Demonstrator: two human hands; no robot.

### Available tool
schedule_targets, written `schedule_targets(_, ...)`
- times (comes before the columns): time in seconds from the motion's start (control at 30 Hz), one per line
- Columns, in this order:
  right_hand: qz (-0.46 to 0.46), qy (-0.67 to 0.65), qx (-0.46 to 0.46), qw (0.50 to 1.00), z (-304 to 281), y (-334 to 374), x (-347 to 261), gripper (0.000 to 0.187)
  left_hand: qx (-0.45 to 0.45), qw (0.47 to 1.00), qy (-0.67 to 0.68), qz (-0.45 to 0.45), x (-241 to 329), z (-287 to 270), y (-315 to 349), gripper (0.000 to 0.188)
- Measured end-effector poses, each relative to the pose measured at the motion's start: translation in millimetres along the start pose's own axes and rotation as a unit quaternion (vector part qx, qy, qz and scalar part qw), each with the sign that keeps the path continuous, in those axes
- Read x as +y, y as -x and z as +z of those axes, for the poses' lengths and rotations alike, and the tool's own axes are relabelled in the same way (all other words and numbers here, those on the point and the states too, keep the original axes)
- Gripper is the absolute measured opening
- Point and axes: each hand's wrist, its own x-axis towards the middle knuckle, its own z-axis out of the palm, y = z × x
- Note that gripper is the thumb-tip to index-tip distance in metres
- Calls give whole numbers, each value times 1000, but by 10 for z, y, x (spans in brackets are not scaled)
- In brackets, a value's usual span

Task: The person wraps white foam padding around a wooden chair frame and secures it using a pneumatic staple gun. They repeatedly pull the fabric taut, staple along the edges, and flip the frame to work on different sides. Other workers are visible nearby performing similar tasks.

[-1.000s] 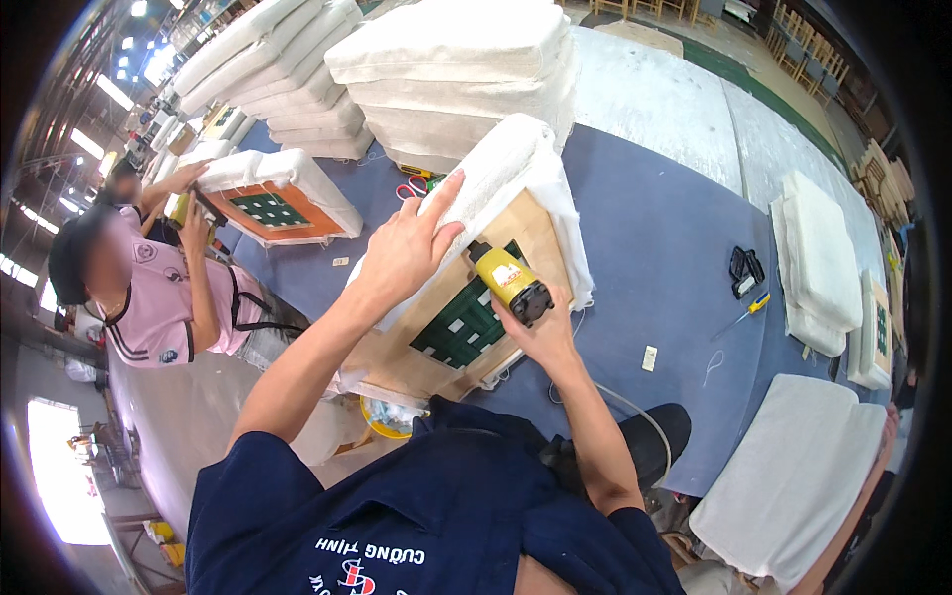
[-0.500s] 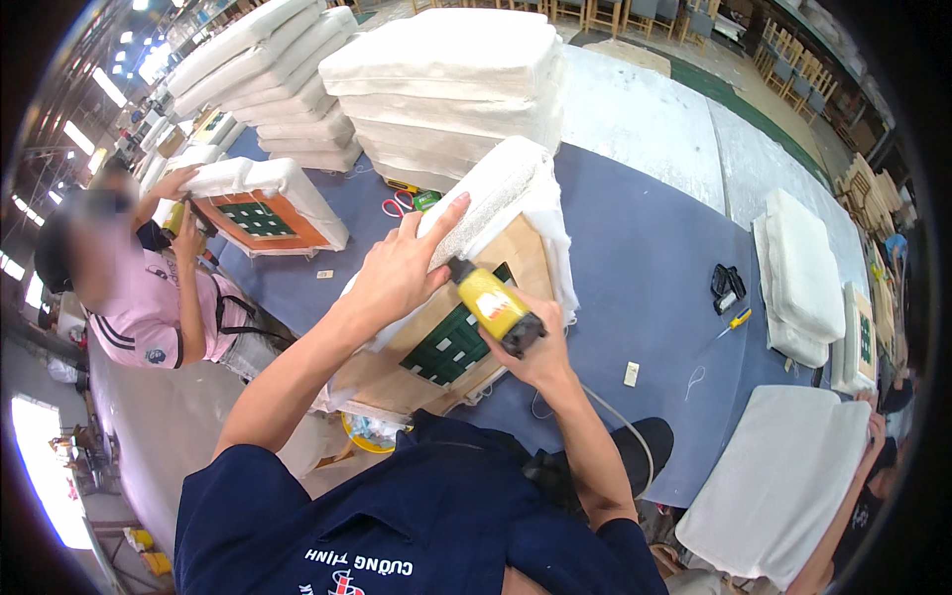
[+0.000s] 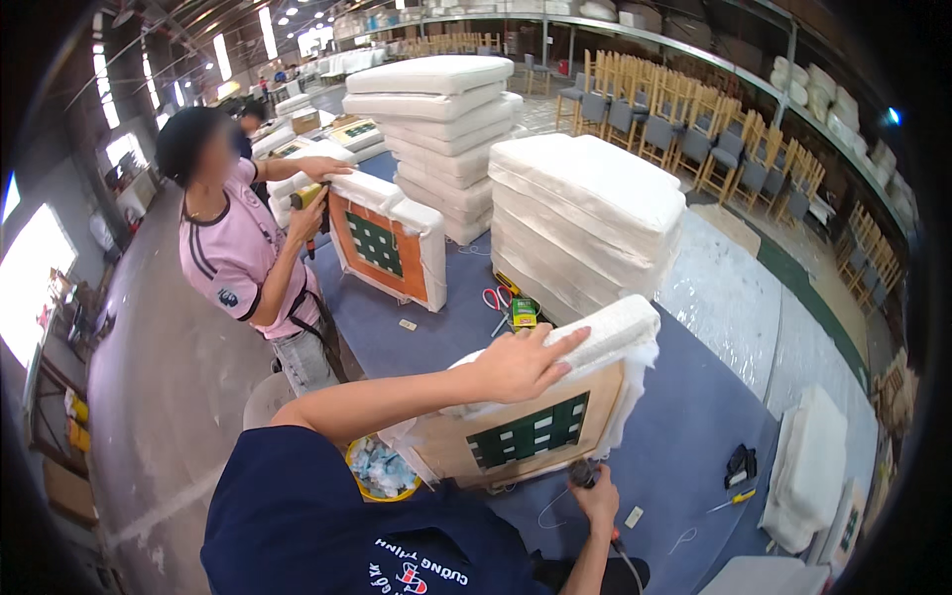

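A padded seat cushion (image 3: 605, 397) stands tilted on edge in front of me. Its wooden underside, with green and white webbing across the middle opening, faces me. My left hand (image 3: 524, 367) grips its white upper edge, index finger stretched along the fabric and thumb on the near side. Down by the cushion's lower right edge, my right hand (image 3: 597, 499) is closed around a staple gun (image 3: 585, 473) with an air hose. The gun is mostly seen end-on, and whether its nose touches the wood cannot be made out.
Tall stacks of white cushions (image 3: 585, 223) stand behind on the blue table (image 3: 684, 436). Red-handled scissors (image 3: 493, 298) and a yellow screwdriver (image 3: 736, 499) lie there. A yellow basin (image 3: 383, 486) of scraps sits below. At left, a co-worker (image 3: 233, 238) holds a tool against another cushion.
My right hand has brought the staple gun down from the cushion's upper part to its lower right edge. My left hand stays on the top edge. The view has swung up and left.
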Motion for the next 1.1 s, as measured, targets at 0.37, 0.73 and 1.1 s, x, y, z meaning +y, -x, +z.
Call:
schedule_targets(0.37,1,114,61,992,581,-477,1935,74,-35,999,3,0,220,-42,-95,71)
schedule_targets(0.73,56,79,-11,995,482,-433,2035,48,-30,999,21,-1,565,-48,-90,72)
schedule_targets(1.1,163,-9,144,976,714,609,1475,32,-58,998,4,9,832,-9,-125,72)
